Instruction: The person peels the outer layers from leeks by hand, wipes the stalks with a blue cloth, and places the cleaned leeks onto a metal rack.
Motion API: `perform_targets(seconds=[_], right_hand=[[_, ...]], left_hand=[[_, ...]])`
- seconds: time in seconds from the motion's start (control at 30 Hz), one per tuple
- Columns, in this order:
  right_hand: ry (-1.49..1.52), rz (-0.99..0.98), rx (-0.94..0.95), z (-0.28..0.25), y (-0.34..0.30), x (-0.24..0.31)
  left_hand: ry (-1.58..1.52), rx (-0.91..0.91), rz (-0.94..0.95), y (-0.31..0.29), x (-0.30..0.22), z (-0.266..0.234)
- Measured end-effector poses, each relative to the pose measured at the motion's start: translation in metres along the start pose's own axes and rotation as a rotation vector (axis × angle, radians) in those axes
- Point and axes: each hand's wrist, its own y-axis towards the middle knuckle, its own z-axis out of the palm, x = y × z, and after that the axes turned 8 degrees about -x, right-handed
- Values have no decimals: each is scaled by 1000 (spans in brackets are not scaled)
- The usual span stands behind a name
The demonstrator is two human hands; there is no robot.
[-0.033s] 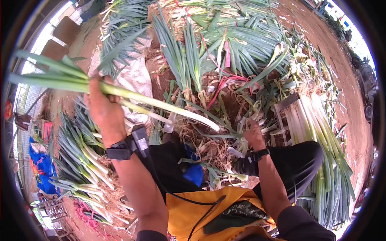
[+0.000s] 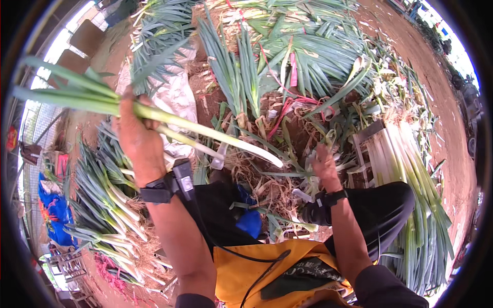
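My left hand (image 2: 139,138) is closed around two long green onions (image 2: 215,136). Their leafy ends point left and their white ends slope down to the right. Low over the leaf scraps, close to my right knee, is my right hand (image 2: 324,165). Its fingers are blurred, and whether anything is in them cannot be made out. A stack of trimmed green onions (image 2: 411,179) leans beside that knee, white ends away from me. To my left lies a heap of rooted green onions (image 2: 110,205). Peeled leaves and roots (image 2: 277,187) litter the ground between my legs.
Leafy bundles (image 2: 318,56) cover the ground ahead, with pink-red ties (image 2: 292,105) among them. A metal-edged frame (image 2: 368,129) stands by the trimmed stack. White sheeting (image 2: 174,97) lies ahead on the left, a blue bag (image 2: 55,213) at far left. A cable (image 2: 205,233) hangs from my left wrist.
My right hand has shifted slightly and become more blurred. The left hand still grips the same green onions, barely lower in view.
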Motion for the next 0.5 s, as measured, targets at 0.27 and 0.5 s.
perform_targets(seconds=[0.27, 0.5], right_hand=[[429, -429, 343, -24, 1, 196], [810, -37, 521, -25, -10, 200]], left_hand=[[7, -29, -140, -19, 20, 16], [-232, 68, -436, -28, 28, 23]])
